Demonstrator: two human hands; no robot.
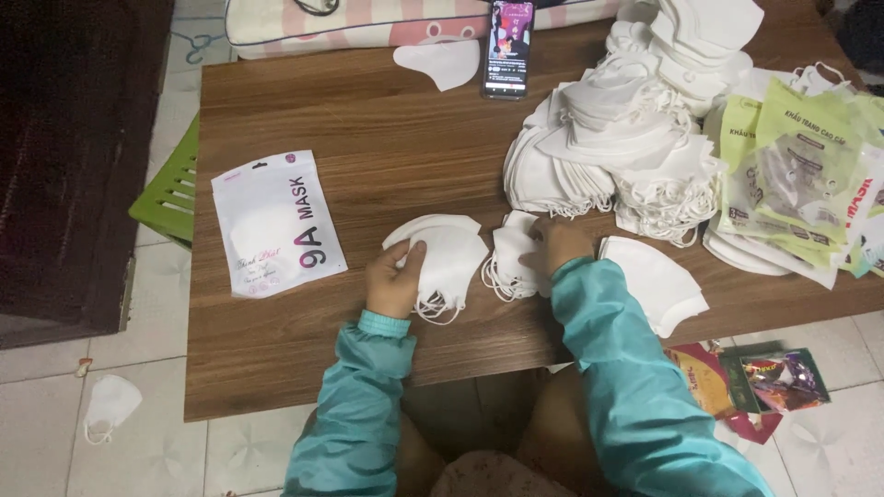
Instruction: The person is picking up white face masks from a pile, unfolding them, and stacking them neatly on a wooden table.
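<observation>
Pinching a small stack of white face masks (pixel 442 253) flat on the wooden table (pixel 368 138), left hand (pixel 394 281) steadies it while right hand (pixel 555 244) closes on another bundle (pixel 511 258) (loops dangling).

A home room turned to piece-work packing, by the look of it; a low wooden table (pixel 368 120) stands on a pale tiled floor (pixel 55 414), with a striped cushion (pixel 368 23) against its far edge; white face masks (pixel 635 129) are heaped over the far right corner, printed green pouches (pixel 792 175) piled at the right edge; a phone (pixel 508 48) lies at the far edge; a green plastic stool (pixel 170 193) sits by the left edge.
</observation>
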